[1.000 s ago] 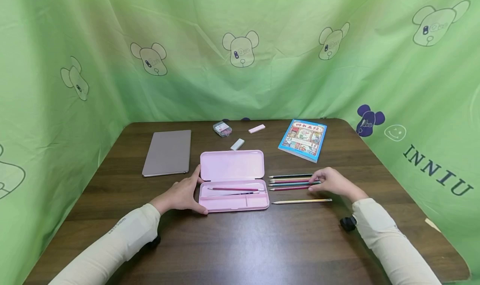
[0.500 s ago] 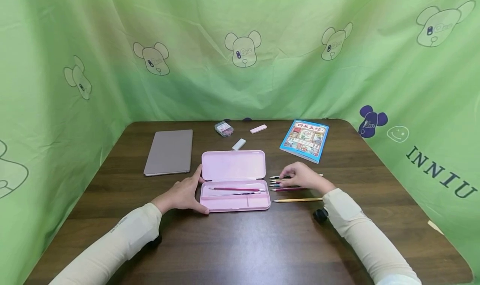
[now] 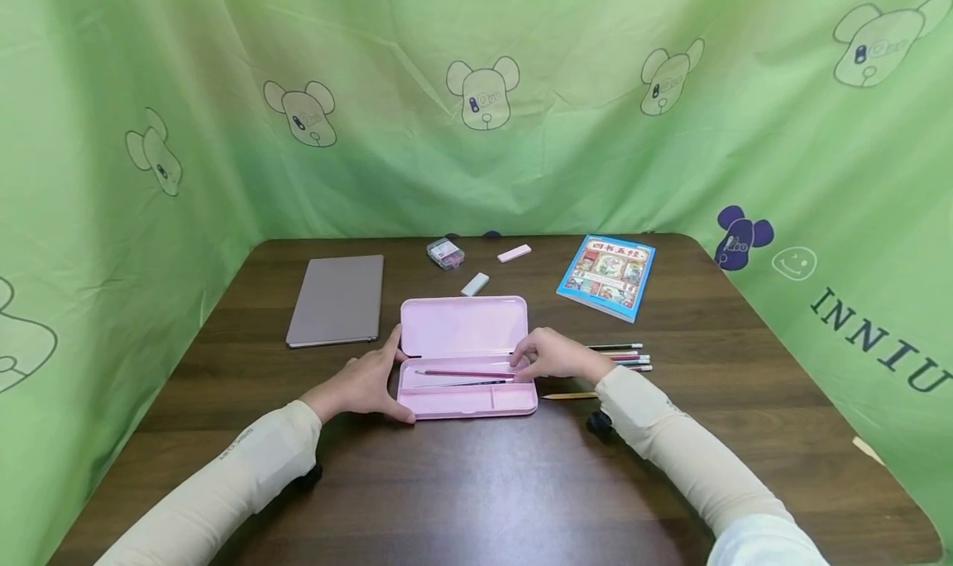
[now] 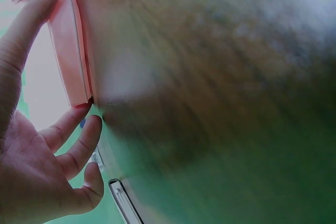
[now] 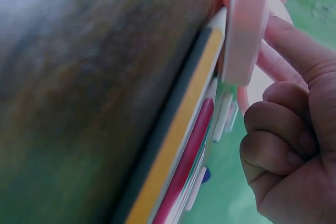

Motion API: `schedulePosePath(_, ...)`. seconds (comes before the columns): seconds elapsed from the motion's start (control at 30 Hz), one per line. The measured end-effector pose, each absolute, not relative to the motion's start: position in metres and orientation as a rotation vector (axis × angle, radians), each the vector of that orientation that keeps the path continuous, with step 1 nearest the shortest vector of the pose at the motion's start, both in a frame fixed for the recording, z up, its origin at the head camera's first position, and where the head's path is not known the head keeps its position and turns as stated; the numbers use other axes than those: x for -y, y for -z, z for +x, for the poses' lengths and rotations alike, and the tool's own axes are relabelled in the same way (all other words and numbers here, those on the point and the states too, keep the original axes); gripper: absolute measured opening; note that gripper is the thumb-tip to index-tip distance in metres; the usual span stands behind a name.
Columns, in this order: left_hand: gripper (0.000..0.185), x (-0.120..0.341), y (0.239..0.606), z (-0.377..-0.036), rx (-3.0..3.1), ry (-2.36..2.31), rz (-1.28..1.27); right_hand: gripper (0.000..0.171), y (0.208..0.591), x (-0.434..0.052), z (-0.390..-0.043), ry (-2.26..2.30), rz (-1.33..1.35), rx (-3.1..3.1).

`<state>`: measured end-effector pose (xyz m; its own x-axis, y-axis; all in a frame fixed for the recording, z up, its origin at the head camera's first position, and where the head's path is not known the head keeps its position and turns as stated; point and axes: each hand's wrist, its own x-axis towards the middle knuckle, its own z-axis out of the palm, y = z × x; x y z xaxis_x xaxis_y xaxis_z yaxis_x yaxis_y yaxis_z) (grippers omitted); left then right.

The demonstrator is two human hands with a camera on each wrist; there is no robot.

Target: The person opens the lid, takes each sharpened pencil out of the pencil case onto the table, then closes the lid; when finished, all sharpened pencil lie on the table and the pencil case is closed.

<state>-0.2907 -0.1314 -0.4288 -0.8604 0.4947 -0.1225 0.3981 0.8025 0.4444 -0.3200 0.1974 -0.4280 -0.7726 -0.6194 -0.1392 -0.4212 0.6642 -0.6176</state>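
Finds open brown wood-grain table [image 3: 447, 500] in front of the hinged pink rectangular pencil case [image 3: 463, 326], with more room far to its right. Meets tighter spacing behind the case: a small white rectangular eraser [image 3: 475, 284] near the lid, a clear plastic box [image 3: 445, 254] and a thin pink block [image 3: 514, 253] toward the table's far edge.

Spans the case's left end with the left hand [image 3: 362, 386], spread wide, thumb at the front corner, fingers touching farther back. Holds the right hand [image 3: 557, 356] over the right end, thumb and forefinger narrow, other fingers curled; cannot tell whether pinching anything, fingertips partly hidden. Just right of the case, under that arm, a row of slim wooden pencils [image 3: 629, 357] and, nearer, one yellow pencil [image 3: 569, 395].

Inside the case, lid open backward: one maroon pencil [image 3: 465, 373] and one dark pencil [image 3: 476, 382] behind the long divider; in front, a long compartment and a small one.
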Motion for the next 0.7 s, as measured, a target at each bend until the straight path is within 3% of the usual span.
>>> schedulePosePath(0.3, 0.141, 0.13, 0.43, -0.292, -2.755, -0.596, 0.705, 0.007, 0.427, -0.188, -0.321, 0.651, -0.949, -2.584)
schedulePosePath(0.7, 0.141, 0.131, 0.429, -0.292, -2.75, -0.593, 0.69, 0.011, 0.43, -0.185, -0.323, 0.698, -0.921, -2.585)
